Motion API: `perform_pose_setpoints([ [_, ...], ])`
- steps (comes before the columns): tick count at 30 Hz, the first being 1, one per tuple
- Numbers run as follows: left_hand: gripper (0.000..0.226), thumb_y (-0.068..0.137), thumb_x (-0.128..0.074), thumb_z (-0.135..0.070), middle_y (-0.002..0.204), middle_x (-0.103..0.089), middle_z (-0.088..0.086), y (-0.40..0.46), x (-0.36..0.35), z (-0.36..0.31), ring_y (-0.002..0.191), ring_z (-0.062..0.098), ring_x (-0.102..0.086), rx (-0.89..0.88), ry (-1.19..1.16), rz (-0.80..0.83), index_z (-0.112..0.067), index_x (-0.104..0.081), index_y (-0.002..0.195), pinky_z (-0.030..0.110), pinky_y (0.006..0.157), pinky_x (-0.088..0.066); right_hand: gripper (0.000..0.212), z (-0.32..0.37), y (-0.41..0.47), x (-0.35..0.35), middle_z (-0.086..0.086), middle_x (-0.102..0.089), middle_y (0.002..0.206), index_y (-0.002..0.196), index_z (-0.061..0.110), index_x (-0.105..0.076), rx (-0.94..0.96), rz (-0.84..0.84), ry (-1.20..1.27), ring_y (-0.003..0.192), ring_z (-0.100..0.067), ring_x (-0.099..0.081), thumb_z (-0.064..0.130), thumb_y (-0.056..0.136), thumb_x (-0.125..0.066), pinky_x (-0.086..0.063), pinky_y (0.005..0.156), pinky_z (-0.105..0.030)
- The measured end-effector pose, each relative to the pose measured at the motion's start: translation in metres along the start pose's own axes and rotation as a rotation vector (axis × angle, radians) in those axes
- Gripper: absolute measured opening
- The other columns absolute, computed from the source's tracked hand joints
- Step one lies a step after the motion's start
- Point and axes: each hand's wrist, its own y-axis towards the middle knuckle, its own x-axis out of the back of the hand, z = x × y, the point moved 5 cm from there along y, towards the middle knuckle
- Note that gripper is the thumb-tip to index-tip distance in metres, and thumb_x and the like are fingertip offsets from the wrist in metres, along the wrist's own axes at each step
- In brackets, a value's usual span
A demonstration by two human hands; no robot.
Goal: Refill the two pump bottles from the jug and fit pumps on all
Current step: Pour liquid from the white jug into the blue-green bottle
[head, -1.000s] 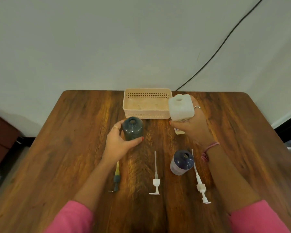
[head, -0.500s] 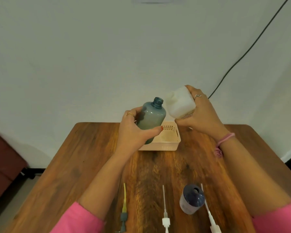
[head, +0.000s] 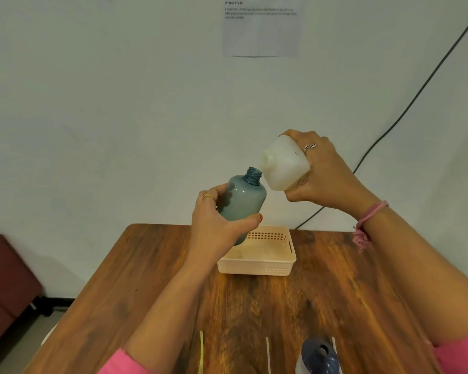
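At the near edge of the wooden table (head: 335,306) the task's loose ends show plainly: a dark blue bottle (head: 319,356) stands open-necked with no pump on it, and beside it lie three thin dip tubes, a yellow tube (head: 201,352) to the left, a white tube (head: 268,354) in the middle and another white tube (head: 334,342) just right of the blue bottle; their pump heads are cut off by the frame edge. So, as a judgement, no pump has been fitted yet and the second bottle is still waiting its turn. Farther back, a cream perforated basket (head: 254,268) sits at the far middle of the table. Above it, lifted clear of the table, the left hand (head: 216,228) holds the teal bottle (head: 243,198) with fingers and thumb wrapped round its lower body, the bottle tilted so its open neck points up and to the right. The right hand (head: 324,176) grips the white jug (head: 284,166) by its base end, fingers curled over the top and thumb under, tipped so the spout faces down-left toward the teal neck. The spout is very near the neck, just above and right of it, and no liquid can be seen passing between them; the teal bottle's level cannot be told. The first pour looks about to start, with both fills and all the pump fitting still ahead.
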Motion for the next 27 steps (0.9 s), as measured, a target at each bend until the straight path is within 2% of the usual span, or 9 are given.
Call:
perform_pose_setpoints([
  [2,0.073,0.062,-0.09,-0.023,0.119,-0.05,-0.007,0.0,0.001,-0.002,0.099,0.0,-0.053,-0.003,-0.002,0.0,-0.032,-0.044,0.117,0.014,0.074,-0.049,0.094,0.003,0.002,0.001,0.001,-0.046,0.124,0.135,0.027,-0.038,0.023,-0.001,-0.037,0.101,-0.014,-0.035,0.022,0.052,-0.083,-0.036,0.079,-0.03],
  [5,0.073,0.062,-0.09,-0.022,0.119,-0.05,-0.007,-0.001,0.002,-0.002,0.102,0.005,-0.054,0.003,-0.014,-0.008,-0.032,-0.043,0.118,0.017,0.076,-0.051,0.092,0.007,0.004,0.001,0.001,-0.047,0.125,0.133,0.027,-0.039,0.057,-0.009,-0.078,0.103,-0.016,-0.039,0.023,0.052,-0.081,-0.038,0.083,-0.032],
  [8,0.074,0.062,-0.09,-0.021,0.12,-0.05,-0.006,-0.001,0.003,-0.002,0.105,0.007,-0.054,0.007,-0.026,-0.017,-0.031,-0.043,0.118,0.013,0.071,-0.049,0.092,0.01,0.007,0.002,0.001,-0.047,0.125,0.134,0.027,-0.039,0.072,-0.025,-0.09,0.103,-0.016,-0.038,0.021,0.052,-0.081,-0.037,0.085,-0.032],
  [13,0.073,0.062,-0.09,-0.021,0.119,-0.05,-0.007,0.0,0.005,-0.002,0.099,0.001,-0.053,0.008,-0.031,-0.023,-0.032,-0.043,0.117,0.008,0.065,-0.048,0.094,0.013,0.01,0.002,-0.001,-0.047,0.126,0.135,0.026,-0.039,0.093,-0.035,-0.124,0.108,-0.023,-0.043,0.021,0.051,-0.082,-0.039,0.086,-0.035],
  [19,0.074,0.061,-0.09,-0.02,0.12,-0.051,-0.005,0.002,0.008,0.0,0.103,0.007,-0.054,0.014,-0.045,-0.025,-0.031,-0.044,0.117,0.014,0.071,-0.05,0.093,0.015,0.014,0.002,-0.002,-0.048,0.124,0.134,0.025,-0.04,0.115,-0.047,-0.17,0.104,-0.024,-0.044,0.021,0.051,-0.082,-0.038,0.083,-0.033],
  [22,0.074,0.061,-0.09,-0.02,0.119,-0.05,-0.007,0.003,0.008,0.0,0.101,0.006,-0.054,0.014,-0.041,-0.025,-0.032,-0.043,0.117,0.013,0.07,-0.049,0.094,0.016,0.015,0.003,-0.003,-0.049,0.123,0.134,0.024,-0.041,0.122,-0.052,-0.183,0.104,-0.024,-0.044,0.021,0.051,-0.083,-0.036,0.084,-0.032],
  [27,0.074,0.062,-0.09,-0.02,0.119,-0.049,-0.007,0.003,0.008,0.0,0.109,0.01,-0.052,0.018,-0.043,-0.024,-0.032,-0.042,0.117,0.017,0.076,-0.052,0.094,0.019,0.016,0.005,-0.004,-0.049,0.123,0.134,0.023,-0.041,0.135,-0.058,-0.202,0.105,-0.025,-0.044,0.021,0.05,-0.083,-0.037,0.086,-0.035],
])
